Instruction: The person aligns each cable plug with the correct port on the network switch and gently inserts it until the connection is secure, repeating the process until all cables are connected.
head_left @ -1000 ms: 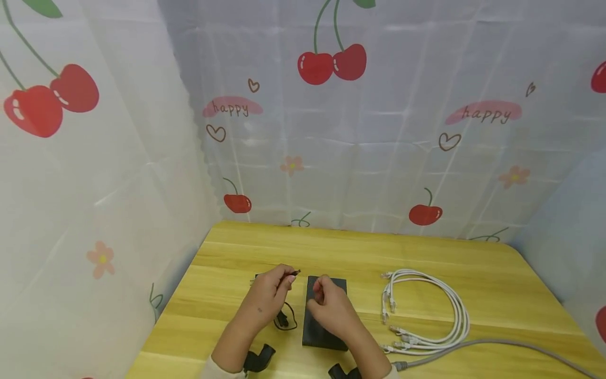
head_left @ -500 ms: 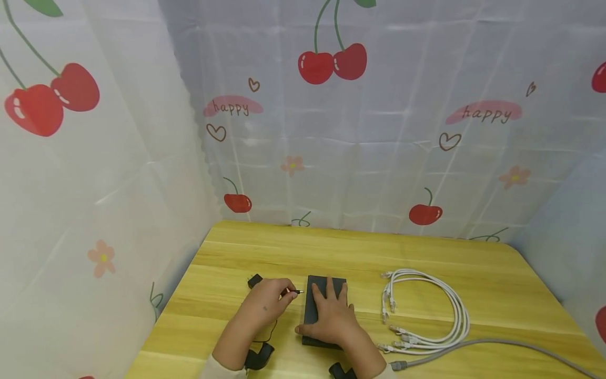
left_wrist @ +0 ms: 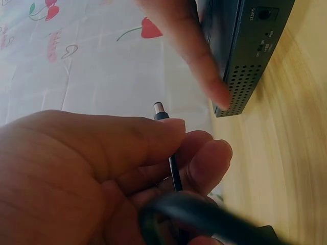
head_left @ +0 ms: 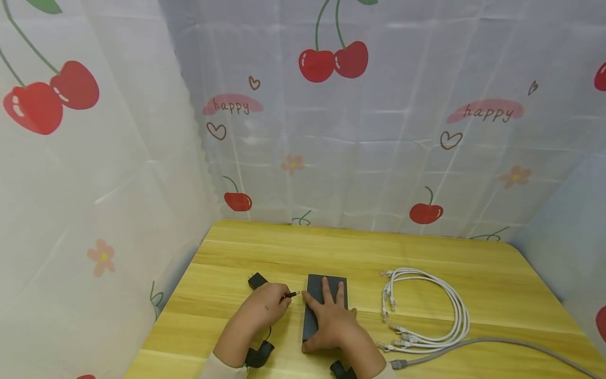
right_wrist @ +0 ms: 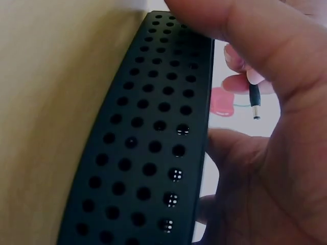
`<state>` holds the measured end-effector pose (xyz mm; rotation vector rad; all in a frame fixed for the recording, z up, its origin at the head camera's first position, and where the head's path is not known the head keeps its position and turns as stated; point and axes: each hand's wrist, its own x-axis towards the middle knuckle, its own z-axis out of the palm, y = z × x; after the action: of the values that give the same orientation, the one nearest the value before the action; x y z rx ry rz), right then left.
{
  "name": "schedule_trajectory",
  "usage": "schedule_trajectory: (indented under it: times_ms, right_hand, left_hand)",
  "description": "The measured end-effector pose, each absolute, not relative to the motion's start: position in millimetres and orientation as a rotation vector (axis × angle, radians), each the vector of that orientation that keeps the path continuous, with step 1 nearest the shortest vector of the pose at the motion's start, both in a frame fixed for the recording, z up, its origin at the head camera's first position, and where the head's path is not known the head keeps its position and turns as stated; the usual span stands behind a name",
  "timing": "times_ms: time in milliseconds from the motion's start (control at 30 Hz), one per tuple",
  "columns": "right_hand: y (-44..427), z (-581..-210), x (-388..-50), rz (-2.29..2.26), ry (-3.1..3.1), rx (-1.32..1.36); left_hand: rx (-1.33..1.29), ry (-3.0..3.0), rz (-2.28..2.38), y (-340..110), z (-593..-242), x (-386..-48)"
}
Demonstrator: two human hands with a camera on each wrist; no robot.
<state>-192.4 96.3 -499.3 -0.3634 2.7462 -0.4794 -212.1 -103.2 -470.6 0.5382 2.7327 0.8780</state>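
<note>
In the head view a flat black network switch (head_left: 314, 284) lies on the table. My right hand (head_left: 334, 323) rests on its top with spread fingers, the thumb at the near left corner. To the left of the switch, my left hand (head_left: 266, 306) pinches a DC power plug (left_wrist: 159, 108) between thumb and fingers. The plug's metal tip points toward the switch's left side, a small gap apart. On that side the left wrist view shows a round power socket (left_wrist: 264, 14) and vent holes. The right wrist view shows the perforated near side (right_wrist: 148, 127).
A black power adapter (head_left: 257, 280) with prongs lies beyond my left hand. To the right sit coiled white network cables (head_left: 458, 305) and a thicker grey cable (head_left: 502, 341) running off the right edge. A patterned curtain (head_left: 350, 173) stands behind the wooden table (head_left: 369, 252).
My right hand has come down from above onto the switch and spread its fingers. My left hand has moved nearer the person with the plug, uncovering the adapter.
</note>
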Motion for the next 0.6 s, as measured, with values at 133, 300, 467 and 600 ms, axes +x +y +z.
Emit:
schedule_trajectory:
  times_ms: [133,300,467,600]
  right_hand:
    - [96.3,-500.6,-193.9,-0.459,2.769,-0.376]
    - [95.8,-501.8,-193.8,-0.425,2.798,-0.396]
    - [95.7,-500.1,-193.5,-0.430,2.802,-0.411]
    - [95.2,-498.0,-193.4,-0.447,2.799,-0.418]
  left_hand:
    - [0.551,2.721,0.879,-102.5,-470.0,-212.3]
    - [0.569,2.712,0.875,-102.1,-470.6,-212.4]
    - [0.586,2.704,0.872,-101.8,-470.1,-212.1]
    - [0.592,2.710,0.854,-101.7,-469.5,-212.5]
